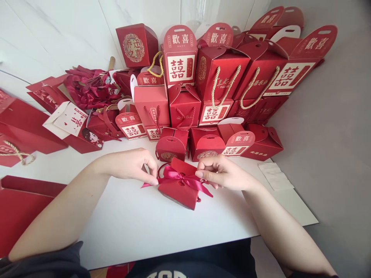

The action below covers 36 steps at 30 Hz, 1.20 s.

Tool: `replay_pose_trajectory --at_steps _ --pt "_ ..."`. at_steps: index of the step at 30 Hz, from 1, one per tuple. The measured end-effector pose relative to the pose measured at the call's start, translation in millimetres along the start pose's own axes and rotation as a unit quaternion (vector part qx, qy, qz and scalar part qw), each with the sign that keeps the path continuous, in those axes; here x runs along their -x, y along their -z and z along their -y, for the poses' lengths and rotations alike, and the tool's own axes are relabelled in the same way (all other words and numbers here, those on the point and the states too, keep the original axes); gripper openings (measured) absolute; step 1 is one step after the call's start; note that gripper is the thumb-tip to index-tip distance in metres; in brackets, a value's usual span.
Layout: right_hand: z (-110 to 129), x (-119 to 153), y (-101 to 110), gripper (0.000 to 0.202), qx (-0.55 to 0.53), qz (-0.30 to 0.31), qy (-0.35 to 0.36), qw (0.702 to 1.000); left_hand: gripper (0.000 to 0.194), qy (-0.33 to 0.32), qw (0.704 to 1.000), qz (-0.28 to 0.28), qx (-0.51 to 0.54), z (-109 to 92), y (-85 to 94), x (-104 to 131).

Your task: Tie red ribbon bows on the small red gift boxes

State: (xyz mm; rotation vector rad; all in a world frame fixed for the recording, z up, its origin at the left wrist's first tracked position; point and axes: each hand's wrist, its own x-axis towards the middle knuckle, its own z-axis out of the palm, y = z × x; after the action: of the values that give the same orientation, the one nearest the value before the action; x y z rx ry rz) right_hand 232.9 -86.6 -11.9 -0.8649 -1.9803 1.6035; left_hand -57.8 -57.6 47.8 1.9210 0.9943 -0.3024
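Observation:
In front of me on the white table stands a small red gift box [185, 197] with its top flaps folded together. A shiny magenta ribbon [174, 174] is tied in a bow across the top, its tails hanging to both sides. My left hand [136, 166] is at the bow's left side, thumb and fingertips pinched on the ribbon there. On the right, my right hand [218, 172] pinches the bow's right side between thumb and forefinger. Part of a dark red cord shows beside the box, partly hidden behind it.
Stacked red gift boxes [223, 73] with rope handles line the back of the table [124, 224]. A heap of magenta ribbons [87, 87] lies back left. More red boxes [31, 123] stand at the left. White tissues [275, 175] lie at the right by the grey wall.

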Motion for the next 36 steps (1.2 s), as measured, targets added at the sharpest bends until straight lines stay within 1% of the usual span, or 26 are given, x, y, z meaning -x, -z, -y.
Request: replay_pose_trajectory --at_steps 1,2,3,5,7,8,10,12,15,18,21,22,24,25,26,27,28,30,31,32,33,36 --pt "1 0 -1 0.034 -0.011 -0.013 0.016 1.0 0.023 -0.005 1.0 0.006 -0.014 -3 -0.5 1" --pt "2 1 -2 0.034 -0.018 -0.031 0.031 0.999 0.022 -0.008 1.0 -0.002 -0.029 -6 -1.4 3" --pt "3 1 -3 0.034 -0.014 -0.055 0.045 0.997 0.023 -0.01 0.999 -0.026 -0.043 -10 -2.9 4" --pt "5 1 -5 0.03 0.036 -0.111 0.072 0.991 0.033 -0.016 0.992 -0.109 -0.055 -16 -7.8 3" --pt "6 0 -6 0.022 0.106 -0.149 0.101 0.978 0.037 -0.044 0.98 -0.187 -0.041 -21 -14.7 0" --pt "6 -1 -6 0.019 0.131 -0.156 0.112 0.973 0.037 -0.066 0.974 -0.215 -0.031 -24 -18.6 -3" --pt "4 -3 -5 0.013 0.157 -0.156 0.128 0.967 0.036 -0.112 0.963 -0.244 -0.017 -27 -26.3 -10" --pt "1 -4 -3 0.008 0.173 -0.162 0.138 0.962 0.036 -0.138 0.96 -0.243 -0.016 -29 -32.8 -16" --pt "-3 -5 -4 0.01 0.182 -0.185 0.148 0.954 0.035 -0.14 0.965 -0.223 -0.018 -29 -38.7 -21" --pt "-8 -7 -6 0.017 0.195 -0.193 0.136 0.952 0.024 -0.141 0.967 -0.21 -0.004 -26 -40.1 -24" --pt "-14 -11 -6 0.017 0.239 -0.206 0.126 0.94 0.024 -0.148 0.972 -0.177 0.04 -22 -39.2 -26" --pt "-15 -12 -5 0.016 0.261 -0.223 0.133 0.93 0.026 -0.148 0.974 -0.163 0.058 -22 -38.8 -27" --pt "-14 -11 -4 0.009 0.315 -0.273 0.167 0.894 0.03 -0.143 0.975 -0.149 0.085 -20 -38.5 -29" --pt "-11 -9 -5 0.007 0.34 -0.294 0.192 0.872 0.032 -0.139 0.974 -0.152 0.092 -20 -38.4 -30" --pt "-7 -6 -6 0.006 0.361 -0.303 0.22 0.854 0.033 -0.137 0.973 -0.16 0.097 -19 -38.4 -31" --pt "-2 -3 -9 0.007 0.375 -0.293 0.253 0.842 0.034 -0.135 0.971 -0.168 0.1 -18 -38.4 -33" --pt "3 1 -14 0.009 0.381 -0.26 0.285 0.84 0.035 -0.134 0.97 -0.174 0.103 -18 -38.4 -34" --pt "13 8 -26 0.016 0.381 -0.154 0.341 0.845 0.038 -0.134 0.969 -0.177 0.108 -17 -38.5 -37" --pt "16 10 -32 0.02 0.389 -0.104 0.349 0.846 0.039 -0.134 0.969 -0.177 0.109 -17 -38.7 -37" --pt "18 11 -39 0.023 0.403 -0.068 0.343 0.845 0.04 -0.132 0.968 -0.181 0.109 -17 -39.0 -37" --pt "19 11 -44 0.026 0.421 -0.047 0.333 0.842 0.041 -0.129 0.967 -0.189 0.109 -18 -39.4 -37" --pt "17 10 -52 0.031 0.46 -0.037 0.301 0.835 0.042 -0.107 0.962 -0.225 0.107 -20 -40.6 -35"
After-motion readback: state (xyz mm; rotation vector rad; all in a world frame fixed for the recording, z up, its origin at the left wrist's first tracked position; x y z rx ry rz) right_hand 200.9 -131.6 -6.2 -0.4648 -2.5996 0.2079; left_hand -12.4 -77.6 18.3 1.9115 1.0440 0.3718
